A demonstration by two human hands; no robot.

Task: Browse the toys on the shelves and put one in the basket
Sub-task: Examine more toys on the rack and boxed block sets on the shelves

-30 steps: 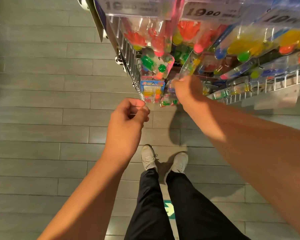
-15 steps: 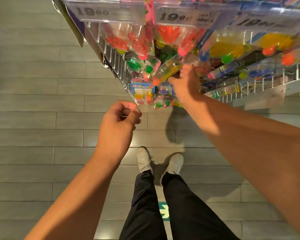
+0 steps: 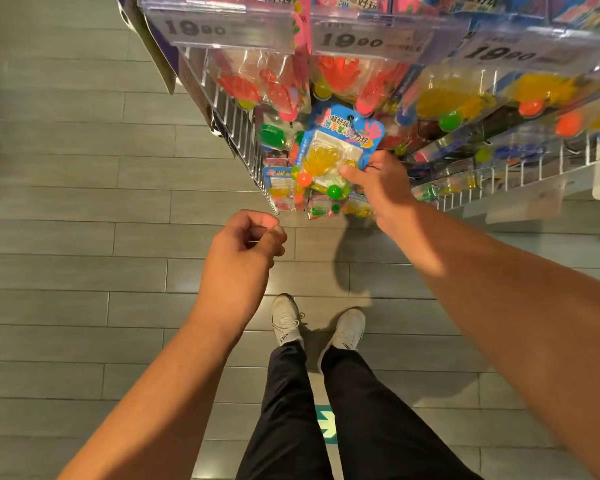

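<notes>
Selection step under way: right hand (image 3: 381, 188) pinches the blue-carded toy pack (image 3: 336, 150) between thumb and fingers at upper centre, against the wire shelf (image 3: 243, 133). Left hand (image 3: 243, 251) loosely curled, holding nothing. No basket in view; placement remains

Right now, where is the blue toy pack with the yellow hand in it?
In the head view the blue toy pack sits right of centre, pinched by the right hand at its lower right edge, in front of the wire rack, below the middle price tag.
</notes>
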